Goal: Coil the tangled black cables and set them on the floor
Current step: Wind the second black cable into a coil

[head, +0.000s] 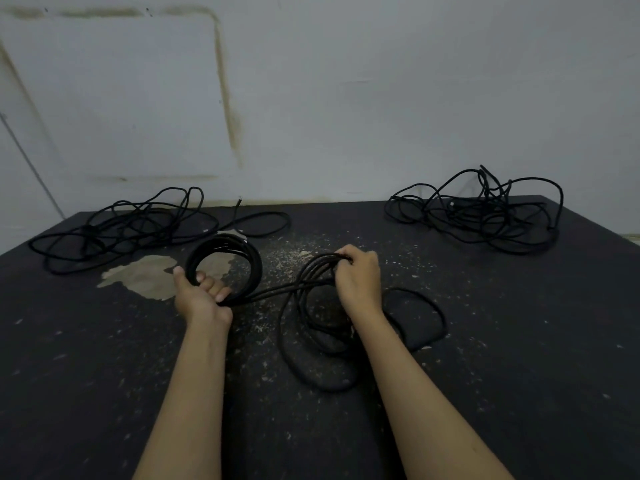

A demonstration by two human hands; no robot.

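Black cable at frame centre: the left hand (204, 292) grips the wound coil (225, 268) while the right hand (358, 275) pinches loose loops (311, 327) above the desk (519, 375), so feed each turn untwisted and matched to the coil's size.

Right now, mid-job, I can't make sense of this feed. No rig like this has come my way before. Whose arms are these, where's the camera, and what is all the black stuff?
There is no machine here: these are a person's two bare arms, filmed by one wide-angle camera worn on their head, looking forward and down.

The left hand grips a neat coil of black cable, held up off the surface. The right hand holds a few loose loops of the same cable; more of it lies slack on the dark, dusty surface beneath.

Two more piles wait near the wall: the left tangle and the right tangle, both still uncoiled.
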